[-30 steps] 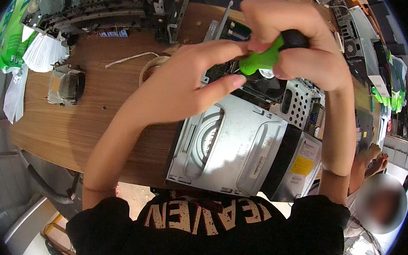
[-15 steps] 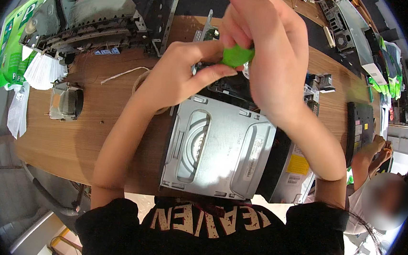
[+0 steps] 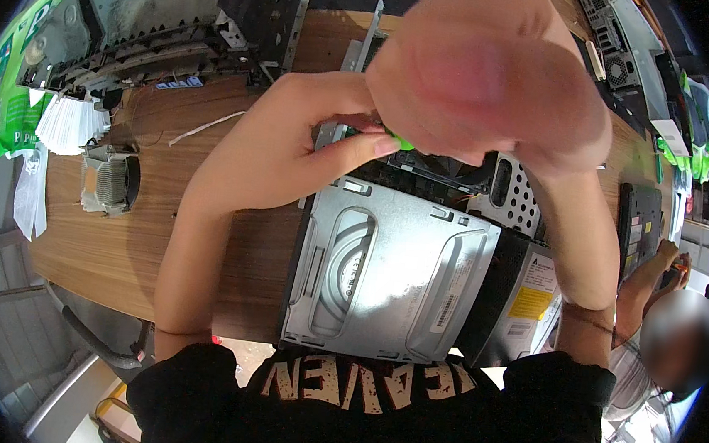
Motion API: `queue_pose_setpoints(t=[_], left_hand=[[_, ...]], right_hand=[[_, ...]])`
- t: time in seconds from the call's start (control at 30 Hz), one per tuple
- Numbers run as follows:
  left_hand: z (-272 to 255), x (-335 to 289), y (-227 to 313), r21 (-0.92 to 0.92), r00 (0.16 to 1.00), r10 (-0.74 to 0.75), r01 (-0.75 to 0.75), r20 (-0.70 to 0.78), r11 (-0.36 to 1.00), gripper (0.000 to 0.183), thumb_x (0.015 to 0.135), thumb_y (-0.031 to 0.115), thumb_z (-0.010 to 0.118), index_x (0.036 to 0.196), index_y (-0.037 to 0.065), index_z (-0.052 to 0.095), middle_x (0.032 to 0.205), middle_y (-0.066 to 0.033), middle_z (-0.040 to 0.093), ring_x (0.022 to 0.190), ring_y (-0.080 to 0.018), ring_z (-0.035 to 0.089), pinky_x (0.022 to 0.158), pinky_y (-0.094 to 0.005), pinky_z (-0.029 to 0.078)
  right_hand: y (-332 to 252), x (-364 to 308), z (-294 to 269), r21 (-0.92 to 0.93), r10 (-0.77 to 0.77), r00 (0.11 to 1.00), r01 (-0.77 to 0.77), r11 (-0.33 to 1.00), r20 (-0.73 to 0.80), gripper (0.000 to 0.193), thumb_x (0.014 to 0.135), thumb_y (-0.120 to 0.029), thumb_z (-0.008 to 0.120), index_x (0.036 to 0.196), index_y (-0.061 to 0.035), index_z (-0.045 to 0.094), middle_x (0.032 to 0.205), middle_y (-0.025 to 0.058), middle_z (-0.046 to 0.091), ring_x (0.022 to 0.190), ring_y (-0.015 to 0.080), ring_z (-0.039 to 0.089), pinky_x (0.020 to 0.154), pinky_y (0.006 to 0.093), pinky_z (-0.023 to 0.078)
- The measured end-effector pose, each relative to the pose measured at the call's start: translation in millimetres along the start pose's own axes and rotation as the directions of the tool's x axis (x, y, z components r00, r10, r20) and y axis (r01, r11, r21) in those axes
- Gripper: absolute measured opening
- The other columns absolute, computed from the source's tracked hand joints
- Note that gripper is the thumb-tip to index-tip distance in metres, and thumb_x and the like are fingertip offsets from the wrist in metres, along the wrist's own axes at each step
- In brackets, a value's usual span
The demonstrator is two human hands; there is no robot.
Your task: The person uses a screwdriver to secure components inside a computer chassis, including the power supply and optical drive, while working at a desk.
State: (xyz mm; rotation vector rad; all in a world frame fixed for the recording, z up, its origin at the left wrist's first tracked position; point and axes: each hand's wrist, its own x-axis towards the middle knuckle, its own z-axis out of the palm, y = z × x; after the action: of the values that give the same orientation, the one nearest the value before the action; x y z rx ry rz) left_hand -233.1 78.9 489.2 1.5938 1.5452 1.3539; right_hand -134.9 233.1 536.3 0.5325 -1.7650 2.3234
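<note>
My right hand (image 3: 499, 75), a fist close to the camera and partly blurred, is closed over a rounded green handle (image 3: 405, 144), probably a screwdriver's. Only a small green piece shows; the tool's far end is hidden. Thumb and fingers of my left hand (image 3: 320, 135) pinch at the same green piece. Below both hands lies a silver optical drive (image 3: 399, 283) with a long recessed window. Dark computer parts and a perforated metal plate (image 3: 513, 196) show just beyond it, partly covered by my right hand.
A black-and-silver unit with a yellow label (image 3: 529, 303) adjoins the drive. At left are a finned heat sink (image 3: 108, 179), a large dismantled printer mechanism (image 3: 153, 31) and a green pack (image 3: 10, 94). A black flat device (image 3: 639, 223) lies right, near another person's hands (image 3: 673, 261).
My right hand has risen toward the camera and turned into a fist, covering most of the green handle. My left hand stays at it. The view has shifted slightly.
</note>
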Motion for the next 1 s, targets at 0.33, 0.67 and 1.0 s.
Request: queue_pose_setpoints(t=[0.33, 0.67, 1.0], left_hand=[[-5.3, 4.9, 6.0, 0.199, 0.998, -0.061, 0.061, -0.007, 0.978, 0.019, 0.083, 0.009, 0.070, 0.100, 0.001, 0.071, 0.082, -0.0117, 0.071, 0.072, -0.0235, 0.069, 0.069, -0.0303, 0.053], [-9.0, 4.3, -1.5, 0.125, 0.997, 0.040, -0.049, 0.068, 0.991, 0.012, 0.084, -0.001, 0.068, 0.095, -0.002, 0.071, 0.086, -0.0114, 0.073, 0.080, -0.0130, 0.069, 0.072, -0.0271, 0.053], [-6.6, -5.6, -3.3, 0.003, 0.997, -0.064, 0.064, -0.036, 0.998, 0.019, 0.076, 0.003, 0.075, 0.094, -0.001, 0.072, 0.088, -0.0087, 0.072, 0.083, -0.0141, 0.068, 0.074, -0.0255, 0.051]], right_hand=[[-11.3, -14.3, 18.3, -0.236, -0.014, 0.986, -0.026, 0.971, -0.164, 0.024, 0.099, -0.021, 0.052, 0.084, -0.0022, 0.055, 0.075, 0.0029, 0.058, 0.062, 0.0086, 0.051, 0.055, 0.0244, 0.041], [-8.0, -22.9, 3.0, -0.437, -0.164, 0.986, 0.136, 0.889, -0.025, 0.031, 0.100, -0.023, 0.037, 0.072, -0.0104, 0.039, 0.072, 0.0015, 0.045, 0.057, 0.0139, 0.040, 0.060, 0.0279, 0.037], [-3.1, 4.6, -10.2, -0.232, 0.018, 0.908, 0.087, 0.969, 0.419, 0.038, 0.105, -0.031, 0.026, 0.072, -0.0180, 0.038, 0.076, -0.0031, 0.047, 0.061, 0.0078, 0.043, 0.063, 0.0263, 0.040]])
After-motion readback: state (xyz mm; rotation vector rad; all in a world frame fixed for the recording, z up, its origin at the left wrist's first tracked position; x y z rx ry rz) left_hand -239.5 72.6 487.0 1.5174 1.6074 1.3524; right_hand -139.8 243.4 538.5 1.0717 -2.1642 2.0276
